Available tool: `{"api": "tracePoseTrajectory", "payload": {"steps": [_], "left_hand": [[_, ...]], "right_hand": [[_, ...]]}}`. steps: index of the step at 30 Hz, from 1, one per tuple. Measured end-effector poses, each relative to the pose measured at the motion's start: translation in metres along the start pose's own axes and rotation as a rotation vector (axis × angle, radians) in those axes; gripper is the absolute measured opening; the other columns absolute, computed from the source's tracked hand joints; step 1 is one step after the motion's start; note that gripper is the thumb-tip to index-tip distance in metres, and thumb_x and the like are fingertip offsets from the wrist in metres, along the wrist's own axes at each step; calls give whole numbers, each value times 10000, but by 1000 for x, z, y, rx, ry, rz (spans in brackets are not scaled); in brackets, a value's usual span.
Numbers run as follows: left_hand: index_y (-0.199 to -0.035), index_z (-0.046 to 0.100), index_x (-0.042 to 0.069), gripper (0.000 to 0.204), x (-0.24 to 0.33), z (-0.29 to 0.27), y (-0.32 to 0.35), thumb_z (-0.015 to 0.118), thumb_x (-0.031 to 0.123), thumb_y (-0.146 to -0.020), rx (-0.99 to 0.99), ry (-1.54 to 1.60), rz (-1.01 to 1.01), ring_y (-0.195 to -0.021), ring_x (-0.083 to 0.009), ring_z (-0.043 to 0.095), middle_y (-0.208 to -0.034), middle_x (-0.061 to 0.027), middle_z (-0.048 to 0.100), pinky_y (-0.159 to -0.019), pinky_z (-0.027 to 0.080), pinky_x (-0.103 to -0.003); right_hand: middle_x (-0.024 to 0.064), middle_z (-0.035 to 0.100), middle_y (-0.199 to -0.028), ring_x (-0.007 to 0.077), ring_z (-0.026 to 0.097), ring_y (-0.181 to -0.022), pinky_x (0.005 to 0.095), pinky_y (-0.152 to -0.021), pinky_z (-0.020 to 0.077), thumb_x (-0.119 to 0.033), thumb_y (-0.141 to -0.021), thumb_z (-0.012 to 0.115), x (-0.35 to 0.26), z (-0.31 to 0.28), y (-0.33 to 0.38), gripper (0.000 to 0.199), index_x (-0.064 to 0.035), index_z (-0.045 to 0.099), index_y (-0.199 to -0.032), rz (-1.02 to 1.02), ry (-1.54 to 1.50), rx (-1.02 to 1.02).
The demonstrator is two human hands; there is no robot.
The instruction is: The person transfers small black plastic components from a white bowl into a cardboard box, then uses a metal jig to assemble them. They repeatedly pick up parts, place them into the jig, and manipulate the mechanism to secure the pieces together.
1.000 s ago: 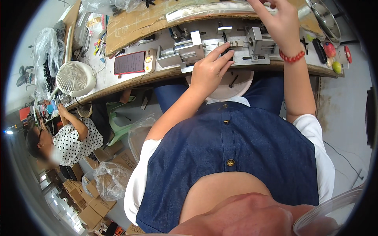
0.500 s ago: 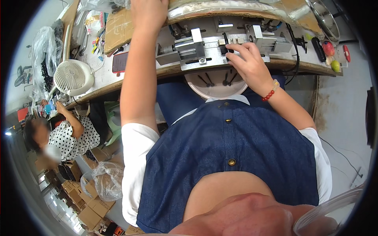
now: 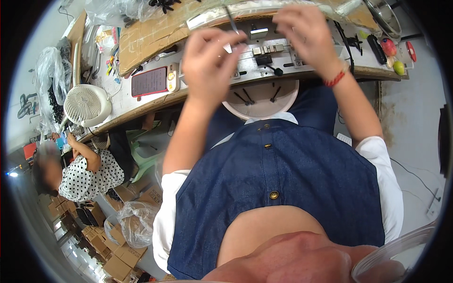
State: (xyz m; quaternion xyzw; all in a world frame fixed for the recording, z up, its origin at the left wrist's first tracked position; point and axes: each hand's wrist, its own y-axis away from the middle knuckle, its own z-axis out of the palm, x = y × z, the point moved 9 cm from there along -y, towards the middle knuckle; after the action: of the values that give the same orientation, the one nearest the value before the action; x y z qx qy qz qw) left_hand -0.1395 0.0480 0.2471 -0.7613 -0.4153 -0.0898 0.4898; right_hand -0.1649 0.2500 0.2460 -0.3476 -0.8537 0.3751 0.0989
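My left hand (image 3: 210, 66), blurred by motion, is raised over the left part of a metal clamping fixture (image 3: 289, 57). Its fingers are closed, and a thin dark rod (image 3: 231, 20) sticks up from them. My right hand (image 3: 309, 42) hovers above the fixture's right part, its fingers bent and smeared, so whether they hold anything does not show. Between the hands, a small black part (image 3: 266, 61) with a rounded tip lies at the fixture's middle, in front of metal blocks (image 3: 269, 49). Both hands hide much of the fixture's two ends.
Under the table edge sits a pale basin (image 3: 257, 106) with several dark rods inside. Cardboard (image 3: 151, 37) lies along the back. Leftward are a phone (image 3: 149, 82) and a white fan (image 3: 86, 105); a person (image 3: 89, 172) works farther left. Fruit (image 3: 389, 47) lies at right.
My left hand has come back from the far cardboard toward the fixture, now with a thin dark rod. My right hand has lifted off the fixture's middle and moved up and right.
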Motion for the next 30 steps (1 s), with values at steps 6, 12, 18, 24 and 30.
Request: {"api": "tracePoseTrajectory", "payload": {"steps": [6, 12, 18, 24, 30], "left_hand": [[-1049, 804, 126, 268, -3, 63, 61, 862, 77, -792, -135, 76, -89, -654, -110, 630, -1110, -59, 569, -628, 544, -277], [-1068, 788, 131, 205, -8, 80, 67, 800, 127, -863, -122, -10, -42, -856, -221, 749, -1231, -54, 735, -735, 611, -314], [-1155, 768, 148, 289, -5, 80, 65, 800, 154, -868, -175, -57, -56, -833, -214, 747, -1265, -48, 725, -741, 610, -316], [-1132, 748, 199, 257, -2, 28, -10, 741, 120, -888, 57, -104, 212, -844, -285, 724, -1126, -62, 693, -717, 600, -381], [-1086, 722, 68, 226, -66, 5, -125, 665, 53, -868, -25, -497, 172, -1037, -351, 604, -1124, -128, 672, -908, 502, -440]], "right_hand": [[115, 601, -977, 341, 545, -987, 419, -894, 474, -68, -867, 689, 80, 24, -60, 109, -51, 702, -974, 132, 77, -236], [123, 607, -977, 340, 562, -967, 428, -878, 482, -116, -908, 663, 76, 24, -58, 73, -43, 661, -905, 97, 86, -345], [161, 591, -999, 345, 586, -994, 418, -884, 486, -99, -926, 658, 88, 24, -45, 121, -25, 649, -1021, 124, -148, -372], [145, 600, -948, 329, 595, -941, 416, -827, 491, -77, -920, 679, 97, 10, -46, 80, -14, 647, -957, 253, -193, -273], [125, 649, -966, 301, 609, -841, 401, -793, 514, -116, -917, 692, 59, -1, -18, 115, -21, 669, -977, 513, -614, -30]]}}
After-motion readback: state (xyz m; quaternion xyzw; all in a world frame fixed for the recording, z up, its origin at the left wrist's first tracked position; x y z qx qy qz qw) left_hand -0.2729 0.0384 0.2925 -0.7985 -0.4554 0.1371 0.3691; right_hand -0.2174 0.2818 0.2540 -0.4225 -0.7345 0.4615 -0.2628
